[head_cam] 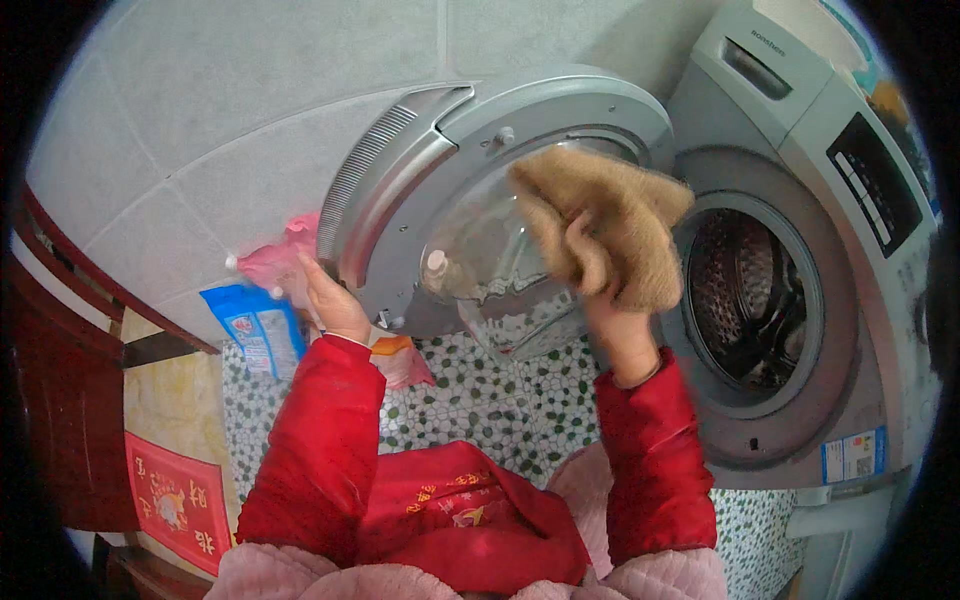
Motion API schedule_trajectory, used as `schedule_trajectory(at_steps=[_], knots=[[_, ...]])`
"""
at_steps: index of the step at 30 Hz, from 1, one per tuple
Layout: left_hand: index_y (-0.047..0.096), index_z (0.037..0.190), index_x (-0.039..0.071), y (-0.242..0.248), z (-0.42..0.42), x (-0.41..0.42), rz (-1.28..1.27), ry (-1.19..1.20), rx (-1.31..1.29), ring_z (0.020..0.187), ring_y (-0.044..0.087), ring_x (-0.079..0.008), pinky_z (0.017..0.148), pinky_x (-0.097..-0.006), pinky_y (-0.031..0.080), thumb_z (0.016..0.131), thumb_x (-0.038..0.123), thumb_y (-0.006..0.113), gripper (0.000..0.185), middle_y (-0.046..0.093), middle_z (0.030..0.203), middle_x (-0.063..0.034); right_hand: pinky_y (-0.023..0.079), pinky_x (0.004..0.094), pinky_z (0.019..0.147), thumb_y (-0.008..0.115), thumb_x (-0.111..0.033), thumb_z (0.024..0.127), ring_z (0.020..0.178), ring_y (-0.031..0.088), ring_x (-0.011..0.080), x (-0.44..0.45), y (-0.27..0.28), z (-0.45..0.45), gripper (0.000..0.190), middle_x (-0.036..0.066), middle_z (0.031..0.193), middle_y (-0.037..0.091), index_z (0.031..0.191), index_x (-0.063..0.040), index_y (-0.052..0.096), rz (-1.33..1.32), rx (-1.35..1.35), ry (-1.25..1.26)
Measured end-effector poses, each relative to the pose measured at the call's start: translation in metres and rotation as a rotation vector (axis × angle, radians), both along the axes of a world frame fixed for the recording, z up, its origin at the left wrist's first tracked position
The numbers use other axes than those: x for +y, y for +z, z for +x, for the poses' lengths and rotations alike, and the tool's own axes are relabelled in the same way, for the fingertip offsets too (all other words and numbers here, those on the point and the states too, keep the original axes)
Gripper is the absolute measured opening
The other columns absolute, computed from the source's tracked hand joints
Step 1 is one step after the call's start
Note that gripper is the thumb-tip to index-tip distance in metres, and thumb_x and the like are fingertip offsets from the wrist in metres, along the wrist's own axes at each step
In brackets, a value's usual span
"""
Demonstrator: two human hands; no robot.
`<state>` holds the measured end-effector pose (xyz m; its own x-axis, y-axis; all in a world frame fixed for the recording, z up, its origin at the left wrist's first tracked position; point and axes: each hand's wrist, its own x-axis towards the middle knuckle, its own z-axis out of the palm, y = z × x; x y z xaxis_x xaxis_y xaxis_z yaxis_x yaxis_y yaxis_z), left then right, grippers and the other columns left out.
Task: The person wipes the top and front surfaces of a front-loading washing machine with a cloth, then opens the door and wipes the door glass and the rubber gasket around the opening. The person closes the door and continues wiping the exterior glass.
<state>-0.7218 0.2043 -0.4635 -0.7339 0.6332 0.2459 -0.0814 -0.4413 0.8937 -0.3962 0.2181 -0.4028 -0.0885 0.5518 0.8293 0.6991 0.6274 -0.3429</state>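
Note:
My right hand (619, 322) grips a tan cloth (622, 217) in front of the open door (420, 247) of a front-loading washing machine. The cloth overlaps the door's clear glass bowl (480, 247); whether they touch is hard to tell. My left hand (336, 300) is beside the lower end of the door's silver outer rim, its fingers pointing up and its thumb partly hidden. To the right of the cloth is the round drum opening (750, 300) with a perforated metal drum inside.
A pink bag (281, 259) and a blue-and-white packet (256, 330) stand by the tiled wall at left. An orange and pink packet (401, 360) lies on the pebble-patterned floor (480, 390) below the door. A red mat (180, 502) and dark red woodwork (67, 405) are at far left.

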Motion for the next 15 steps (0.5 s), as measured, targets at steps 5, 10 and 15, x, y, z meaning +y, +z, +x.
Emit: schedule_trajectory(at_steps=[5, 10, 15], knots=[[0.050, 0.134, -0.001, 0.003, -0.013, 0.001, 0.079, -0.116, -0.140, 0.119, 0.053, -0.0222, 0.103, -0.0337, 0.041, 0.105, 0.052, 0.032, 0.063, 0.055, 0.132, -0.0111, 0.036, 0.0475, 0.090, 0.069, -0.026, 0.067, 0.108, 0.047, 0.0292, -0.103, -0.043, -0.047, 0.032, 0.002, 0.116, 0.052, 0.099, -0.024, 0.066, 0.047, -0.274, 0.174], [0.054, 0.126, -0.002, 0.013, 0.000, -0.003, 0.055, -0.040, -0.078, 0.111, 0.054, -0.0206, 0.096, -0.0322, 0.043, 0.105, 0.052, 0.034, 0.061, 0.057, 0.124, -0.0088, 0.037, 0.0487, 0.090, 0.067, -0.025, 0.069, 0.111, 0.046, 0.0271, -0.091, -0.062, -0.026, 0.029, 0.003, 0.119, 0.049, 0.098, -0.023, 0.063, 0.140, -0.285, 0.097], [0.054, 0.126, -0.001, 0.012, 0.001, -0.010, 0.002, 0.036, 0.055, 0.112, 0.054, -0.0233, 0.098, -0.0328, 0.043, 0.103, 0.055, 0.034, 0.064, 0.057, 0.124, -0.0108, 0.041, 0.0449, 0.094, 0.077, -0.017, 0.074, 0.115, 0.050, 0.0357, -0.010, 0.004, 0.012, 0.044, 0.012, 0.128, 0.048, 0.111, -0.004, 0.056, 0.193, 0.000, -0.245]])
